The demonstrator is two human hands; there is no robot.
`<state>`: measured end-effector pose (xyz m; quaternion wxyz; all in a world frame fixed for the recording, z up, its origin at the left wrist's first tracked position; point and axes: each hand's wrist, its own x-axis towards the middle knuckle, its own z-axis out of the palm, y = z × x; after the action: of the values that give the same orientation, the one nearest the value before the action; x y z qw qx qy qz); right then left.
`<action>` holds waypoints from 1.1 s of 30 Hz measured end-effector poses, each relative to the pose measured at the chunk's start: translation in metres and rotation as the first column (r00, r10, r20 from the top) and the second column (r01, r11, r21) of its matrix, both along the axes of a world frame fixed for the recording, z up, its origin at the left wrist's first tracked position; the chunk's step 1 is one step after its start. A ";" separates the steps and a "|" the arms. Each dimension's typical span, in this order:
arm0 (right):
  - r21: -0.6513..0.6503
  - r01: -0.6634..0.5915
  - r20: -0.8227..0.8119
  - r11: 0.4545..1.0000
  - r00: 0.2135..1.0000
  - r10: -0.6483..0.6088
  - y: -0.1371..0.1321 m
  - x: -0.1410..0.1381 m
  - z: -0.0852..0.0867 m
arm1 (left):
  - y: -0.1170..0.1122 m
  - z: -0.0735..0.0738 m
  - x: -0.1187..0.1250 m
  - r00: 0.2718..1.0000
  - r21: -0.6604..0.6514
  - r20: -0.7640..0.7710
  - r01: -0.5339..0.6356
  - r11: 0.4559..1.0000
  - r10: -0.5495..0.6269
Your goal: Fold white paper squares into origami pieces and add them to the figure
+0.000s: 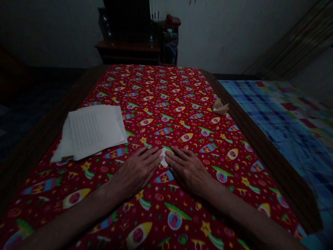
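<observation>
Folded white paper (163,157): small piece at lower middle of the frame, lying on the cloth between the two hands; its exact folds are hard to make out, partly hidden by the fingers.
Left hand (134,173): flat and open, palm down on the cloth, fingertips at the paper's left side.
Right hand (188,172): flat and open, palm down, fingertips at the paper's right side; neither hand grips it, and the two hands stand just apart.
Printed sheets (93,132): loose stack at middle left, beside the left hand, with rows of faint grid-like marks on top; a corner overhangs nothing, all lying on the cloth.
Second paper fold (220,107): cream-coloured, at right of the frame, near the table edge, well apart from the hands.
Red rocket-print tablecloth (166,83): covers the tabletop, bearing everything above.
Wooden table edge (249,135): runs down the right side.
Glass-fronted cabinet (170,52): upper middle, holding items too dark to tell.
Red object (173,21): sits on top of the cabinet, its kind unclear.
Checked blue cloth (281,114): right of the frame, cut off by the frame edge.
</observation>
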<state>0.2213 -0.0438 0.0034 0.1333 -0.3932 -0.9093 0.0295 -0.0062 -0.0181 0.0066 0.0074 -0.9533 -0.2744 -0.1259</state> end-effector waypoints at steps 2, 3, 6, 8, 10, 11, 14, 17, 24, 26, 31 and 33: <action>0.007 0.009 0.007 1.000 1.000 -0.009 0.001 -0.001 -0.001 | 0.000 0.001 0.001 1.000 -0.005 -0.005 -0.002 1.000 0.002; 0.007 0.005 -0.001 1.000 1.000 -0.005 0.001 -0.002 -0.001 | -0.001 0.002 0.002 1.000 -0.012 -0.005 0.002 1.000 -0.002; -0.014 -0.049 -0.053 0.999 0.997 0.048 -0.004 0.000 -0.003 | -0.003 0.007 0.002 0.999 -0.039 0.029 0.016 0.999 -0.015; -0.022 -0.080 -0.099 0.997 0.992 0.078 -0.007 0.002 -0.003 | -0.003 0.007 0.001 0.997 -0.077 0.083 0.019 0.997 -0.013; -0.025 -0.075 -0.160 0.997 0.985 0.070 -0.007 0.004 -0.005 | 0.000 0.005 0.000 0.985 -0.130 0.173 0.018 0.991 0.005; -0.025 -0.062 -0.200 0.998 0.978 0.056 -0.005 0.004 -0.006 | 0.003 0.002 0.001 0.974 -0.159 0.225 0.010 0.987 0.027; -0.029 0.013 -0.323 1.000 0.946 -0.021 0.004 0.002 -0.013 | 0.013 -0.005 0.004 0.929 -0.234 0.334 -0.083 0.969 0.160; -0.063 0.175 -0.366 0.983 0.912 -0.185 0.013 -0.002 -0.017 | 0.022 -0.007 0.011 0.893 -0.288 0.337 -0.203 0.936 0.298; -0.186 0.191 -0.386 0.964 0.888 -0.250 0.018 -0.007 -0.014 | 0.027 -0.003 0.027 0.895 -0.436 0.282 -0.201 0.877 0.346; -0.258 0.182 -0.477 0.949 0.830 -0.290 0.019 -0.008 -0.014 | 0.027 0.000 0.031 0.878 -0.508 0.313 -0.168 0.845 0.363; -0.306 0.136 -0.656 0.942 0.687 -0.313 0.028 -0.010 -0.005 | 0.030 0.012 0.036 0.821 -0.525 0.445 -0.085 0.847 0.358; -0.239 0.130 -0.676 0.962 0.690 -0.261 0.033 -0.011 0.002 | 0.032 0.017 0.036 0.800 -0.464 0.499 -0.077 0.882 0.332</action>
<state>0.2105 -0.0107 0.0056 0.4360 -0.4571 -0.7371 0.2403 0.0297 0.0142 0.0232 -0.2661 -0.8147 -0.3883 -0.3386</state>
